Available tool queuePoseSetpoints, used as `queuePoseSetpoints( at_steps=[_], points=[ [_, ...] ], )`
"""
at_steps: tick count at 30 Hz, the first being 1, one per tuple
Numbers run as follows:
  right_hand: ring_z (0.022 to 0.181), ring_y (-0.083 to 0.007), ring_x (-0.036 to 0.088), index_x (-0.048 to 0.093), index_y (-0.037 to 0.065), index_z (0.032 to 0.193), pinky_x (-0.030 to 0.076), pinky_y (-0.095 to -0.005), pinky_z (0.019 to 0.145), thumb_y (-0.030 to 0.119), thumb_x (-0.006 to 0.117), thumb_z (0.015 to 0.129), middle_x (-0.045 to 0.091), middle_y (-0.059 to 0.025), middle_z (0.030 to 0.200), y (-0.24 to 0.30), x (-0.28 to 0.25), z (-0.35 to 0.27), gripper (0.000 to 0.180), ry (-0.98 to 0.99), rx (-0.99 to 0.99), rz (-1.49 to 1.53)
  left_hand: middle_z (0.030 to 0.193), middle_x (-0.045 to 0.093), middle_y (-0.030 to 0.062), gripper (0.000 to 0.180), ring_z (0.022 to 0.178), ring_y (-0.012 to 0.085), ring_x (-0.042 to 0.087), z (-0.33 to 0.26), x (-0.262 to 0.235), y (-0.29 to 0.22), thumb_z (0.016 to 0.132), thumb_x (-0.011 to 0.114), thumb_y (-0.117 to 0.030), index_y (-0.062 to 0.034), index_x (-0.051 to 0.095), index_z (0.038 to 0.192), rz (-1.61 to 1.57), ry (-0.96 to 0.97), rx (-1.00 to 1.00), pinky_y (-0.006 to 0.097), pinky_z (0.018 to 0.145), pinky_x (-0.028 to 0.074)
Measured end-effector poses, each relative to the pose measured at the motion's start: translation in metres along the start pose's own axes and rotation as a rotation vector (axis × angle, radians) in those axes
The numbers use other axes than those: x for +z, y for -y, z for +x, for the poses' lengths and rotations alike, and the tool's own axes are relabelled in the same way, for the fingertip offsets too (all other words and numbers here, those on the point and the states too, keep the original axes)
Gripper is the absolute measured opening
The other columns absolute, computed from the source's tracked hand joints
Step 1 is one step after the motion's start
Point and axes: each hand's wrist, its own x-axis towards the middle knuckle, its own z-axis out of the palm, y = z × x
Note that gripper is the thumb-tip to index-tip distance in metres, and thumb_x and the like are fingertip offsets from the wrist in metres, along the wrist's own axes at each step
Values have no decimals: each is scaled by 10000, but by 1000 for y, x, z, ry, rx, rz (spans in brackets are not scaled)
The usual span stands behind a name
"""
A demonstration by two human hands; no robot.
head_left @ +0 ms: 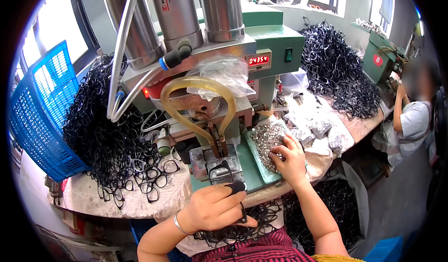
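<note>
My left hand point(211, 209), with a black finger cover on one fingertip, is closed around a black eyeglass frame point(221, 165). One rim of that frame is up against the metal fixture point(237, 165) of a green press machine point(269, 34), below its two copper-coloured tips point(219, 148). My right hand point(293, 163) reaches over a pale green tray point(259, 165) heaped with small silvery metal parts point(267, 138). Its thumb and fingers are bent together at the parts; whatever they pinch is too small to make out.
Heaps of black eyeglass frames lie left point(109, 136) and back right point(333, 68). A blue basket point(39, 117) tips over at the left. Plastic bags of parts point(322, 127) sit beyond the tray. More frames fill a sack point(326, 210) below. Another person point(413, 117) sits far right.
</note>
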Motion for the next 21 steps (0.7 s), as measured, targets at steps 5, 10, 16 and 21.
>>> queuePoseSetpoints(
  at_steps=[5, 10, 16, 21],
  points=[
    [1175, -392, 600, 714, 51, 822, 475, -468, 1004, 61, 753, 724, 685, -191, 1110, 0, 6, -2, 106, -106, 4, 38, 973, 742, 47, 470, 709, 206, 645, -8, 1, -3, 707, 855, -473, -104, 566, 727, -24, -51, -47, 307, 629, 556],
    [1107, -378, 644, 712, -8, 872, 481, -445, 998, 29, 704, 781, 705, -198, 1080, 4, -14, -10, 99, -181, 120, 172, 1194, 679, 117, 505, 886, 261, 659, -52, -7, -50, 757, 847, -452, -65, 669, 1029, -180, -257, -482, 369, 812, 550],
    [802, -150, 620, 693, -16, 897, 486, -282, 749, -8, 720, 847, 681, -60, 850, 20, -4, -17, 58, -138, 306, 490, 983, 719, 165, 299, 968, 308, 673, -56, -43, -92, 960, 692, -283, 3, 725, 1040, -1411, 194, -647, 400, 854, 525],
    [780, -106, 620, 703, -10, 925, 500, -255, 756, 1, 718, 848, 687, -37, 844, 34, 10, -9, 80, -94, 360, 610, 1061, 664, 146, 299, 1043, 311, 625, -68, -51, -74, 957, 700, -284, -10, 678, 1072, -1483, 573, -586, 430, 919, 497]
  ],
)
